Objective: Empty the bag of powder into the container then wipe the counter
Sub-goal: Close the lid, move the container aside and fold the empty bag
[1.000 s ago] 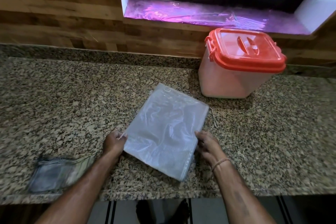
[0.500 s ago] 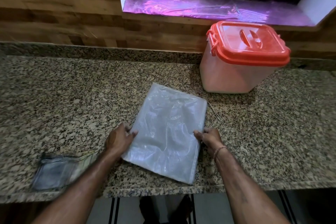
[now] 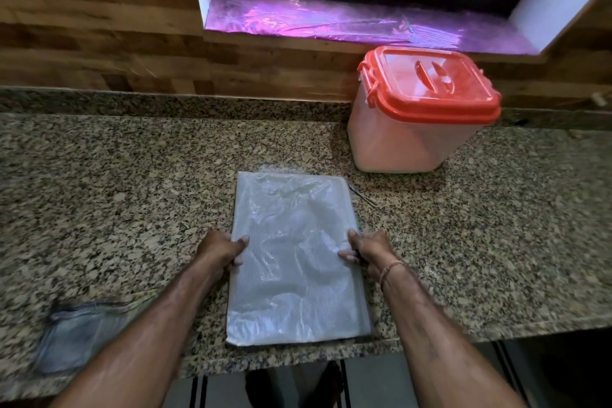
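A flat clear plastic bag [image 3: 294, 255] lies on the granite counter [image 3: 132, 195], its long sides running straight away from me. My left hand [image 3: 220, 250] grips its left edge, thumb on top. My right hand [image 3: 367, 247] grips the right edge the same way. The translucent container [image 3: 407, 139] with a shut orange lid [image 3: 430, 83] stands behind the bag to the right, against the wall. A folded grey-blue cloth [image 3: 82, 334] lies at the counter's front left, partly under my left forearm.
A thin metal wire or pin [image 3: 362, 197] lies just right of the bag's far corner. A wooden wall and a window sill covered in purple film [image 3: 331, 23] rise behind the counter. The counter's front edge runs just below the bag.
The bag has turned from slanted to square with the counter edge. Both hands slid up along its side edges and now grip it.
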Available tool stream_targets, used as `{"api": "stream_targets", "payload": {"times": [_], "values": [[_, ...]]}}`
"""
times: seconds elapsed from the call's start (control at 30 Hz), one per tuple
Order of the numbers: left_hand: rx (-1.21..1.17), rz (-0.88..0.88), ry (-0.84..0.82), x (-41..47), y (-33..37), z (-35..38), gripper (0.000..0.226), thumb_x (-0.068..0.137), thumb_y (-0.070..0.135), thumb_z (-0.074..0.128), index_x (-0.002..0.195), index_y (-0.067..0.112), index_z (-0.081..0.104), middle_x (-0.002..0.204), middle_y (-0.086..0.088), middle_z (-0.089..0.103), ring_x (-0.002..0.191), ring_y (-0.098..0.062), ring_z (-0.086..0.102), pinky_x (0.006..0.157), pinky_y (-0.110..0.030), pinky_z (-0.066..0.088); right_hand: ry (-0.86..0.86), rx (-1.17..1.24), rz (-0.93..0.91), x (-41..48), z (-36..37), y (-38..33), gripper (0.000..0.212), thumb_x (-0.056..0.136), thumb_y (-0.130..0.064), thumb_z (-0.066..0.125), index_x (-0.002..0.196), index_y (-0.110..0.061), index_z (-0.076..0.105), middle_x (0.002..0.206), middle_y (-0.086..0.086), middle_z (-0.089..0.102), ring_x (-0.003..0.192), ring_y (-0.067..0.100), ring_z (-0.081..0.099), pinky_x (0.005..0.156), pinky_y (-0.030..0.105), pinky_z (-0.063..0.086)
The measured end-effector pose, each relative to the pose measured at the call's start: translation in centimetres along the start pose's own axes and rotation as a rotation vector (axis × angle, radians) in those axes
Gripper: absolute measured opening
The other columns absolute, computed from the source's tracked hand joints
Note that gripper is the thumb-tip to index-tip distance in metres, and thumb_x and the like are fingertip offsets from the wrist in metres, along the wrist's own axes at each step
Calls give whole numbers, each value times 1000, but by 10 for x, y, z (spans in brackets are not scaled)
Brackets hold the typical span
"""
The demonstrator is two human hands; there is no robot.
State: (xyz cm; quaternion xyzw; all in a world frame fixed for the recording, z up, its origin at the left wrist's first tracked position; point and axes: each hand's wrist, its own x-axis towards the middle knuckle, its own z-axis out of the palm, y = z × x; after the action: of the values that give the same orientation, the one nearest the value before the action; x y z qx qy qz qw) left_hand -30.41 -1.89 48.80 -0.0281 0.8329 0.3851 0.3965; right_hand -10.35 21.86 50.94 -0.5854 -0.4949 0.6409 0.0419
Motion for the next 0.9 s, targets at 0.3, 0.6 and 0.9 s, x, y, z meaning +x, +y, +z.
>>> {"api": "stream_targets", "payload": {"times": [0.3, 0.6, 0.9], "values": [[-370, 351, 218, -14, 88, -67, 51, 87, 59, 71, 81, 9, 73, 54, -6, 70, 51, -20, 66, 64, -33, 58, -117, 268, -286, -20, 27, -99, 30, 103, -33, 61, 98, -4, 65, 89, 18, 69, 62, 23, 72, 53, 27, 62], [-93, 138, 221, -31, -1, -51, 41, 85, 45, 76, 77, 5, 72, 86, -21, 77, 69, -27, 68, 66, -37, 53, 10, -126, -232, -11, 21, -29, 32, 94, -33, 70, 97, -1, 74, 95, 18, 76, 78, 27, 70, 70, 39, 59], [673, 381, 369, -47, -46, -17, 95, 92, 52, 68, 163, 22, 12, 167, -15, 18, 151, -37, 28, 112, -53, 36, 140, -426, -219, 9, 10, 48, 42, 72, -42, 79, 57, -7, 60, 81, 14, 77, 68, 30, 74, 58, 32, 50]]}}
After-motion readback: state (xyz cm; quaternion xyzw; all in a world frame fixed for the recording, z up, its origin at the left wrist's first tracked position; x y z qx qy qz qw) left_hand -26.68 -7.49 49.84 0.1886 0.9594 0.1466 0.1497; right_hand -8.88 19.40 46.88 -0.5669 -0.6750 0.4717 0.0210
